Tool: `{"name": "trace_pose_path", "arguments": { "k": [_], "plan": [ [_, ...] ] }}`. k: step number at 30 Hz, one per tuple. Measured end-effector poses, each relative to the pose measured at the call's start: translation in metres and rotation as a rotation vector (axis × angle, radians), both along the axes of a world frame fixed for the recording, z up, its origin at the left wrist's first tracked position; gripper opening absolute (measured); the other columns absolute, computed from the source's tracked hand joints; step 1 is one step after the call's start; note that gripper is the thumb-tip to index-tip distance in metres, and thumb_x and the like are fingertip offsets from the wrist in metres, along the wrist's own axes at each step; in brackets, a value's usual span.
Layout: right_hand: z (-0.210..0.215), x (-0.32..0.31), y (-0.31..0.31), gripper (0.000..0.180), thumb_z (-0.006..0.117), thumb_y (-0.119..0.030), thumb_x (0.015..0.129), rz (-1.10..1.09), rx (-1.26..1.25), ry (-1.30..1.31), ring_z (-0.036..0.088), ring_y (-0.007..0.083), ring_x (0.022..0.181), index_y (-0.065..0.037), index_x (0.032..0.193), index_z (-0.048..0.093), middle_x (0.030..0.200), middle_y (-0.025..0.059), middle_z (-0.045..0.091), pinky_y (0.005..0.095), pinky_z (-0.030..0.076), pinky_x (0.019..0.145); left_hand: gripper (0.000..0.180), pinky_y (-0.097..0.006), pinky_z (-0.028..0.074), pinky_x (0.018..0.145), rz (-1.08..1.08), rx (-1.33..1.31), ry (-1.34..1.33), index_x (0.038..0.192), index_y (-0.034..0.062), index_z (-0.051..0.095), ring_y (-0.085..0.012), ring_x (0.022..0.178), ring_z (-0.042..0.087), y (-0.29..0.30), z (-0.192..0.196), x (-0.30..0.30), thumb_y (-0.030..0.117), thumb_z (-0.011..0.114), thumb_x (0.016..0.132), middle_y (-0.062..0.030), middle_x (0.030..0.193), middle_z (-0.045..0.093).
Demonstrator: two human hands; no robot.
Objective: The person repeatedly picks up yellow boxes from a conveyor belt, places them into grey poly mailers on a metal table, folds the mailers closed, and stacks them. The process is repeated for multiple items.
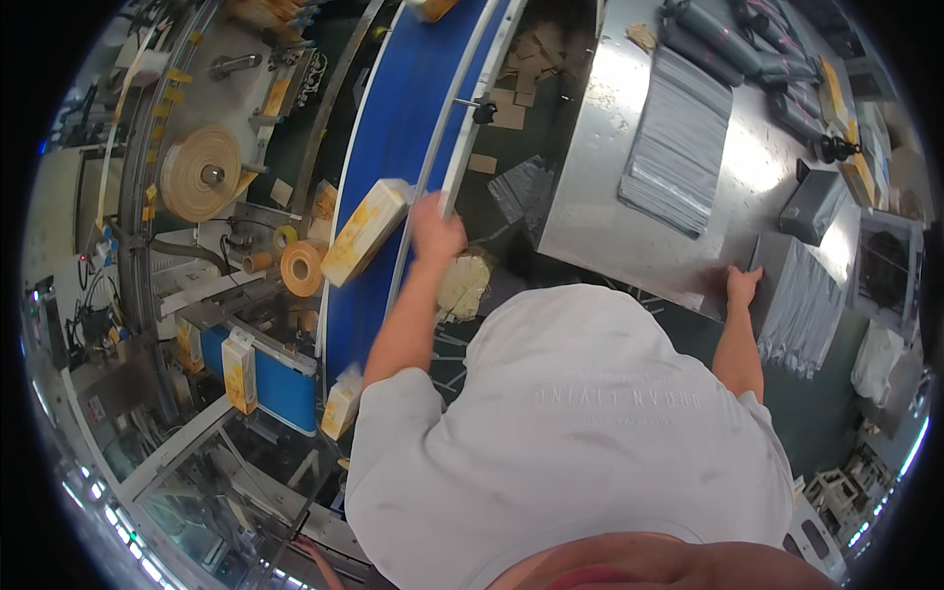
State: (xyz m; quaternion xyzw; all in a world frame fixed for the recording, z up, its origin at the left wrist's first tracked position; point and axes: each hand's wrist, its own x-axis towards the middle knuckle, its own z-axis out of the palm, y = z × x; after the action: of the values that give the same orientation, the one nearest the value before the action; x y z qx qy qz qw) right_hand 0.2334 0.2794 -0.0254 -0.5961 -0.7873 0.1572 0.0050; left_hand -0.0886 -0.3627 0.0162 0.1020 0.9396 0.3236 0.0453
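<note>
On my feed, a yellow-and-white pack [369, 231] lies at ten o'clock on the blue belt [393, 118], not lifted off. My left hand [436, 231] is beside it at eleven, my right hand [744, 285] at three by grey bags [804, 310]; I can't tell either grip. I judge the run unfinished: another pack [340, 403] sits at eight.

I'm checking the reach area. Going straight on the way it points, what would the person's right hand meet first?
Probably the flat, silver metal tabletop just ahead of the right hand; depth is unclear, so it might pass above.
</note>
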Motion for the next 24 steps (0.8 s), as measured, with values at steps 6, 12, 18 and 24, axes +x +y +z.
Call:
{"name": "trace_pose_path", "arguments": {
  "k": [6,12,18,24],
  "plan": [
    [0.004,-0.018,-0.051,0.074,0.073,-0.036,0.085,0.469,0.092,-0.309,0.052,0.042,0.14,-0.008,0.151,0.051,0.147,0.0251,0.058,0.0507,0.042,0.115,0.098,-0.051,0.033,0.125,0.265,-0.743,-0.376,0.155,0.0092,0.04,-0.0381,0.157,0.027,-0.144,-0.016,-0.079,0.025,0.092,0.073,-0.0125,0.164,0.039],
    [0.044,-0.005,-0.079,0.058,0.077,-0.028,0.085,0.481,-0.154,0.014,0.062,0.0385,0.127,-0.005,0.137,0.065,0.142,0.021,0.063,0.044,0.05,0.109,0.094,-0.061,0.05,0.104,0.197,-0.63,-0.172,0.146,0.0086,0.043,-0.0429,0.127,0.061,-0.105,-0.048,-0.112,0.032,0.092,0.07,-0.0202,0.134,0.062],
    [0.076,-0.001,-0.107,0.05,0.078,-0.021,0.09,0.314,-0.222,0.369,0.07,0.0271,0.113,-0.005,0.135,0.067,0.129,0.0145,0.071,0.0402,0.057,0.097,0.09,-0.047,0.053,0.103,0.244,-0.149,0.045,0.158,0.0064,0.039,-0.0382,0.12,0.066,-0.03,0.031,-0.186,0.017,0.083,0.08,-0.0216,0.141,0.061],
    [0.107,-0.073,-0.155,0.056,0.073,-0.023,0.098,0.472,-0.454,0.715,0.066,0.0227,0.121,-0.007,0.149,0.057,0.137,0.0117,0.068,0.0371,0.054,0.1,0.084,-0.037,0.05,0.109,-0.222,0.781,-0.39,0.16,0.0039,0.04,-0.0228,0.129,0.06,0.161,0.081,-0.103,-0.006,0.076,0.085,-0.0113,0.148,0.057]
  ]
}}
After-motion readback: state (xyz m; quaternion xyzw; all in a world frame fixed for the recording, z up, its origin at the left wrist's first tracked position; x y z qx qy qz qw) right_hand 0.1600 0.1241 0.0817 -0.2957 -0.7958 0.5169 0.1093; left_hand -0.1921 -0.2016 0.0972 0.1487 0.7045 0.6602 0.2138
